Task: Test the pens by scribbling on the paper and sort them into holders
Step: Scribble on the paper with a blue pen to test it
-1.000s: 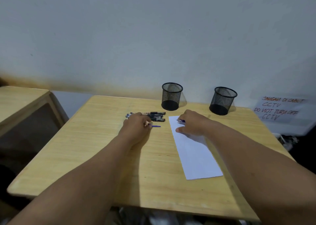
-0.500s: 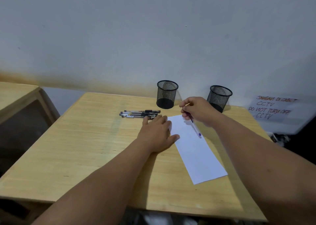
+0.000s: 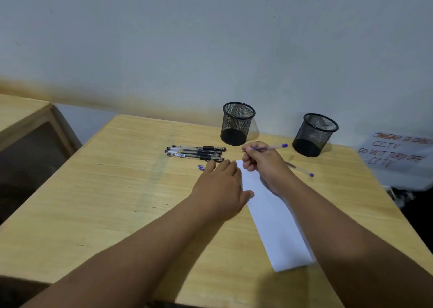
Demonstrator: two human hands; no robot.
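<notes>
the task looks to be near its start: both mesh holders, the left holder (image 3: 237, 124) and the right holder (image 3: 315, 134), stand at the back of the table (image 3: 105, 190) and look to have no pens in them, so nothing is sorted yet as far as can be seen. the right hand (image 3: 264, 165) has its fingers curled round a purple pen (image 3: 269, 147), its tail pointing toward the right holder and its tip hidden under the fingers at the top end of the paper (image 3: 269, 211); whether the tip is touching the sheet cannot be told, and no scribble shows on the white strip. the left hand (image 3: 220, 188) lies flat with fingers straight, gripping nothing, pressing the paper's left edge with its thumb side while the fingertips reach toward the pen pile. a small purple cap (image 3: 201, 167) lies on the table just beside those fingertips, most likely from the pen in hand. left to do, by my judgement: scribble with this pen, drop it in a holder, then the bundle of about 4 black pens (image 3: 195, 153) lying side by side left of the paper, and 1 more purple-ended pen (image 3: 301, 170) lying on the table right of the right wrist. a handwritten cctv notice (image 3: 396, 153) leans at the far right and a second wooden table (image 3: 21, 113) stands to the left. nothing blocks the way to either holder.
</notes>
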